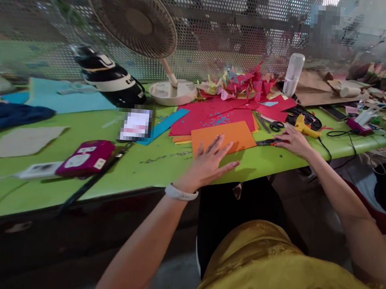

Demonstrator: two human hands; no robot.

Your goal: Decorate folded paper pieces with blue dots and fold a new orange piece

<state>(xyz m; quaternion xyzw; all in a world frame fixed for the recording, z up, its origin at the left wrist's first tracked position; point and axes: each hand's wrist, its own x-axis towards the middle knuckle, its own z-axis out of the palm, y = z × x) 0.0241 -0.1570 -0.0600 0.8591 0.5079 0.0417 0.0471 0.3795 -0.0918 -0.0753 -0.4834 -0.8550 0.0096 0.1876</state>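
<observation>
Near the bench's (261,165) front edge, the left hand (207,167) spreads wide on orange paper (239,132); the right hand's (295,142) narrowed fingers touch scissors (265,141), grip unclear. Sliding blades could nick the sheet.

Dim overall, with brighter patches behind the mesh panel (204,38) at top right; softly shadowed on the table (157,173) beside the left hand (210,161); blurred toward the left, stretched at the edges, pixelated over a bright screen (136,124).
</observation>
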